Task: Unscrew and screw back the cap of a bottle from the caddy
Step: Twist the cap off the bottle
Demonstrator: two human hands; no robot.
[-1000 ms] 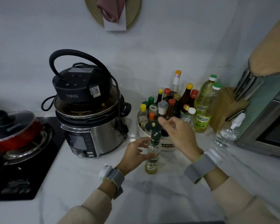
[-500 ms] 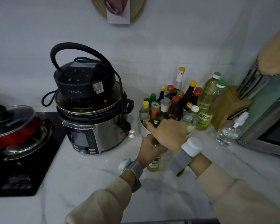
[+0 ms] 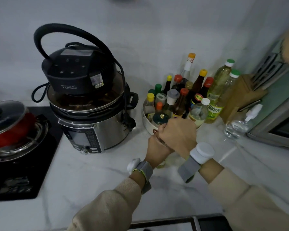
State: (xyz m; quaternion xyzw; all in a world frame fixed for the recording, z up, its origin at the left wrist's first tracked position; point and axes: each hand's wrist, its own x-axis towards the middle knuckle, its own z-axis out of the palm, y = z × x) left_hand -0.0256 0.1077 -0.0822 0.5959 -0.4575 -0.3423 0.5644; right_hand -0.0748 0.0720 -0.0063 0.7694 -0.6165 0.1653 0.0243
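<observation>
The bottle [image 3: 162,164] stands on the counter [image 3: 93,177] at 6 o'clock of the caddy [image 3: 146,123], almost wholly hidden. Its body is wrapped by the left hand [image 3: 157,150]; the right hand [image 3: 178,132] is closed over the top, presumably on the cap, which cannot be seen. If the lower grip is slack, the whole bottle may be spun instead of the cap. Oil could be spilled should it be tipped, and the crowded caddy just behind may be knocked.
</observation>
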